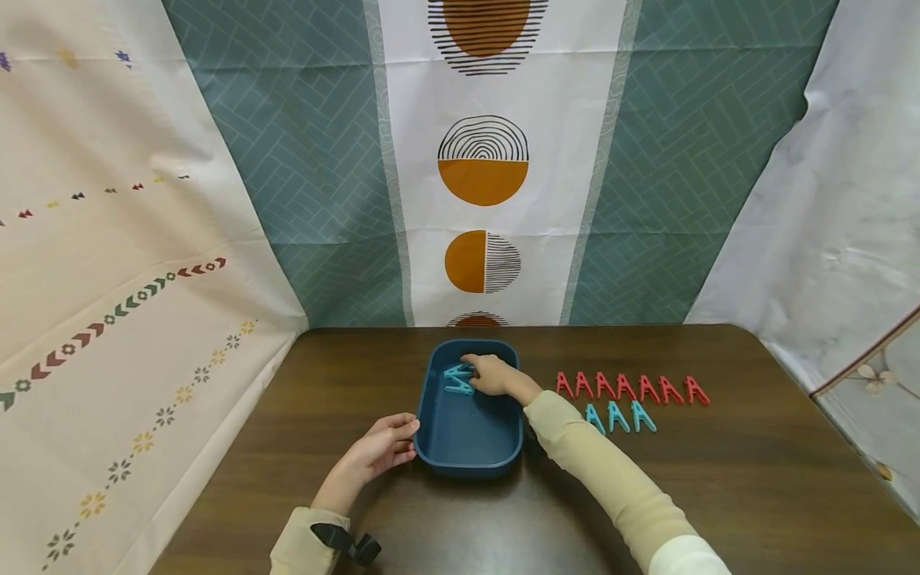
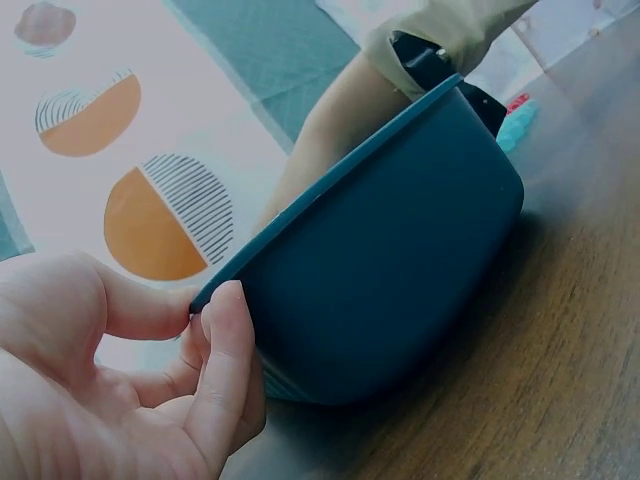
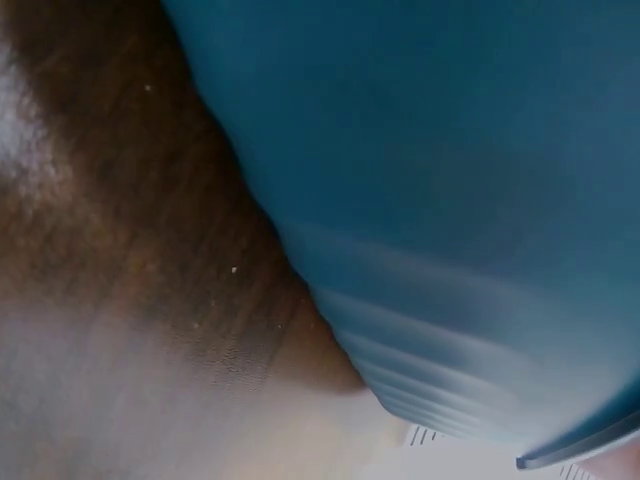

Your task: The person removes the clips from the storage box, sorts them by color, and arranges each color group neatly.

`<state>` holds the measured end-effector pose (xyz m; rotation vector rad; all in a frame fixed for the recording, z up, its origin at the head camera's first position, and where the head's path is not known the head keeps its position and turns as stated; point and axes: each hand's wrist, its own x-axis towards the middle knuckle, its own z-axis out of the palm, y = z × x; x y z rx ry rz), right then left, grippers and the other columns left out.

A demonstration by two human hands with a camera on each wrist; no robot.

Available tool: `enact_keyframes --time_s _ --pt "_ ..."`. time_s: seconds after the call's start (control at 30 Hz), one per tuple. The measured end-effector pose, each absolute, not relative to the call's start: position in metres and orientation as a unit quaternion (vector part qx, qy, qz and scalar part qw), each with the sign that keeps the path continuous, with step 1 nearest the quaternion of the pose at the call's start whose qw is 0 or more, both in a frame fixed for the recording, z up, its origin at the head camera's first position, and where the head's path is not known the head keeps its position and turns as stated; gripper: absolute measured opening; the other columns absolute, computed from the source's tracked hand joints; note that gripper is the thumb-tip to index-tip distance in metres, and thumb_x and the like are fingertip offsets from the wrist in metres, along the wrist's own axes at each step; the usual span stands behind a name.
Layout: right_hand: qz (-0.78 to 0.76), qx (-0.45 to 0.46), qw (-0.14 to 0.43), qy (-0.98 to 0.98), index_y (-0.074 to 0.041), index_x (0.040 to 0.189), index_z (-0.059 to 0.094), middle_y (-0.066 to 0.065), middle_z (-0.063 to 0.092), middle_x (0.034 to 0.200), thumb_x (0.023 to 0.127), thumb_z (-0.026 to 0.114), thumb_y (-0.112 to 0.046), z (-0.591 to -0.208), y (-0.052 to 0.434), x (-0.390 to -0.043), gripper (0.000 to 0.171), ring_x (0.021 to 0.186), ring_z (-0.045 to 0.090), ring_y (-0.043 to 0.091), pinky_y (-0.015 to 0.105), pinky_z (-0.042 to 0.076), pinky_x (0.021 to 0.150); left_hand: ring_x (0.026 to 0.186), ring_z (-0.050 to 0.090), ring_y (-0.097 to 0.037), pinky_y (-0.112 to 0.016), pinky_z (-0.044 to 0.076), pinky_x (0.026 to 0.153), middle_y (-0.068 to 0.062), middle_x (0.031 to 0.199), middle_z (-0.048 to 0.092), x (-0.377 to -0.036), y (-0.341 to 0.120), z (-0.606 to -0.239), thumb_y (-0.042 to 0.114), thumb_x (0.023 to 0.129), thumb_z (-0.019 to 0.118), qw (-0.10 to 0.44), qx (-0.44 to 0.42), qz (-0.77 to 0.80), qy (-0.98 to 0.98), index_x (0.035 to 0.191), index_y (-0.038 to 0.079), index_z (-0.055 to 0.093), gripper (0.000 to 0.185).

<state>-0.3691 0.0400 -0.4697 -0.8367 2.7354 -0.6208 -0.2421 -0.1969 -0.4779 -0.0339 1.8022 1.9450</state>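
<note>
A dark blue tray (image 1: 467,435) sits mid-table. My left hand (image 1: 404,439) holds its near-left corner; in the left wrist view the thumb and forefinger of that hand (image 2: 195,315) pinch the rim of the tray (image 2: 400,260). My right hand (image 1: 483,372) reaches into the far end of the tray, fingers curled on a teal clothespin (image 1: 458,380) among a few lying there. The right wrist view is blurred and shows only the tray wall (image 3: 450,150) and the table (image 3: 150,200), with no hand.
Right of the tray lies a row of several red clothespins (image 1: 632,388), with three teal ones (image 1: 618,416) in front of it. The brown table (image 1: 719,479) is ringed by patterned hanging cloths (image 1: 481,176) at the back and sides.
</note>
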Motion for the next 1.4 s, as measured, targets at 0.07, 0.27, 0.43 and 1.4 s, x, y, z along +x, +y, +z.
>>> enact_keyframes --time_s 0.07,0.27,0.43,1.4 --pt "-0.21 -0.284 0.108 0.929 -0.003 0.143 0.041 0.002 0.05 0.07 0.097 0.054 -0.009 -0.469 0.04 -0.369 0.048 0.059 0.04 0.012 0.025 0.034 0.058 0.066 0.055 -0.006 -0.018 0.053 0.066 0.004 0.077 0.054 -0.242 -0.196 -0.478 0.018 0.1 0.051 0.242 -0.011 0.712 0.659 0.113 0.001 0.048 0.022" --pt "-0.204 -0.258 0.112 0.938 -0.004 0.131 0.052 0.008 0.061 0.094 0.098 0.054 -0.014 -0.469 0.039 -0.366 0.035 0.069 0.049 0.014 0.029 0.04 0.064 0.067 0.055 -0.006 -0.018 0.053 0.066 0.003 0.078 0.054 -0.241 -0.195 -0.478 0.018 0.1 0.052 0.244 -0.011 0.711 0.659 0.113 0.001 0.047 0.022" --pt "-0.17 -0.248 0.105 0.948 -0.007 0.121 0.058 0.009 0.062 0.106 0.096 0.059 -0.021 -0.468 0.038 -0.362 0.029 0.077 0.051 0.015 0.03 0.045 0.069 0.067 0.055 -0.006 -0.018 0.053 0.066 0.003 0.078 0.054 -0.24 -0.195 -0.478 0.018 0.1 0.052 0.243 -0.012 0.713 0.657 0.116 0.0 0.046 0.025" --pt "-0.131 -0.235 0.058 0.961 -0.01 0.108 0.06 0.007 0.06 0.098 0.092 0.065 -0.03 -0.474 0.032 -0.358 0.027 0.081 0.052 0.017 0.035 0.047 0.071 0.064 0.056 -0.005 -0.018 0.054 0.065 0.004 0.076 0.056 -0.241 -0.194 -0.479 0.015 0.101 0.049 0.24 -0.023 0.721 0.65 0.117 -0.002 0.046 0.024"
